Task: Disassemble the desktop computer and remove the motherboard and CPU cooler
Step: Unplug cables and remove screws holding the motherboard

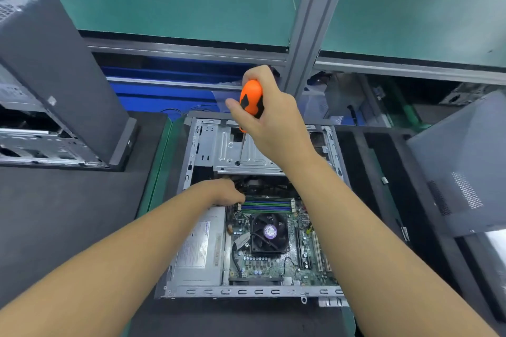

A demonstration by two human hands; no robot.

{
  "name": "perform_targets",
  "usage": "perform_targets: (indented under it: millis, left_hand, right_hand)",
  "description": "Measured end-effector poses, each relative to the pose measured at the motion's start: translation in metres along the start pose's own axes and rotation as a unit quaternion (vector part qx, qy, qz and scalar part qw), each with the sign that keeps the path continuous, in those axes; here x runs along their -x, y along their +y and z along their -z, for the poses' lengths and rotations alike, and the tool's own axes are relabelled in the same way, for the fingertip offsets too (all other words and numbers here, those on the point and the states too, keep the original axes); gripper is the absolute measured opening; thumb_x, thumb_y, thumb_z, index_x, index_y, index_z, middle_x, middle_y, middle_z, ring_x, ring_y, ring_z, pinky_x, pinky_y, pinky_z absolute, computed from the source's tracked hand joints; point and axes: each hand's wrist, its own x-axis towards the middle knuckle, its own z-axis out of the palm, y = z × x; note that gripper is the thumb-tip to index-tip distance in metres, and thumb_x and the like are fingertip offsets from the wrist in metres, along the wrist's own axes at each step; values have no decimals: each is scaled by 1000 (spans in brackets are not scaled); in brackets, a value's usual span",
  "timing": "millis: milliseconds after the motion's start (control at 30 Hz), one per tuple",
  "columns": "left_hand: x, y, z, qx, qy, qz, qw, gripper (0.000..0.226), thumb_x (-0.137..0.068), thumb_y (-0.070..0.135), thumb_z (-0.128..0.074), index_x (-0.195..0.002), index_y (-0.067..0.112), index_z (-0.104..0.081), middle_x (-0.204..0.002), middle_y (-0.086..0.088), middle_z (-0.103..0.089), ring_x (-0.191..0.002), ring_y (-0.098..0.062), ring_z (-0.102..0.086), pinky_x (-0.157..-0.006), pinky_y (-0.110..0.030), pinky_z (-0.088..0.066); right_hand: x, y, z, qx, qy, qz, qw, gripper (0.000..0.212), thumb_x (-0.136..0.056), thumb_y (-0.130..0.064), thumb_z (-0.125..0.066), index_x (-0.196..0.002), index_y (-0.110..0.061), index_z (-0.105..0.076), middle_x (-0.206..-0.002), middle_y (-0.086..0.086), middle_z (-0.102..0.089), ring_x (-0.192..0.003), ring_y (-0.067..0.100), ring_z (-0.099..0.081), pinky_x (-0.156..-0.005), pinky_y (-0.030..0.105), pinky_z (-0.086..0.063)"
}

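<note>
mid frame, the right hand [269, 117] gripped an orange screwdriver [250, 97]; the left hand [223, 194] seemed to touch inside the computer [246, 292], its grip hidden.

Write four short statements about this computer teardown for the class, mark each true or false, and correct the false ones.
1. The right hand grips an orange and black screwdriver above the case. True.
2. The CPU cooler has been lifted out of the case. False: it sits on the motherboard, inside the open case.
3. The left hand reaches into the case beside the memory slots. True.
4. The power supply lies on the right of the cooler. False: it lies on the cooler's left, along the case's left wall.
</note>
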Motion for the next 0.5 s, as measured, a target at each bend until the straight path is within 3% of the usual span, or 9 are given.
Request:
perform_targets:
  millis: [100,233,333,500]
  left_hand:
    - [-12,2,0,-34,-15,-3,999,63,-93,41,-53,-143,4,-43,-145,-13,-47,-110,-24,-50,-90,-32,-43]
    - [-17,3,-3,-40,4,-3,999,66,-93,40,-58,-143,1,-41,-140,-14,-51,-110,-26,-53,-86,-31,-45]
    - [-14,-4,0,12,16,0,1000,66,-87,40,-66,-138,1,-47,-115,-8,-59,-92,-19,-54,-76,-28,-46]
    - [7,-3,3,3,-6,-21,1000,78,-86,40,-61,-148,3,-33,-143,-12,-48,-106,-23,-52,-94,-35,-48]
  right_hand:
    - [0,1,2,-5,5,-8,1000,26,-95,-32,-63,-107,-20,-44,-57,-12,-38,-54,10,-41,-49,13,-36]
    - [0,5,3,-18,5,-21,1000,26,-95,-30,-64,-108,-20,-44,-57,-18,-44,-52,6,-43,-50,11,-35]
    - [-3,6,2,-24,2,-23,999,26,-95,-30,-64,-109,-19,-44,-63,-21,-47,-54,4,-46,-52,9,-36]
    - [-17,0,-8,-15,-22,-23,999,25,-95,-32,-62,-106,-24,-41,-60,-14,-43,-53,9,-43,-50,13,-37]
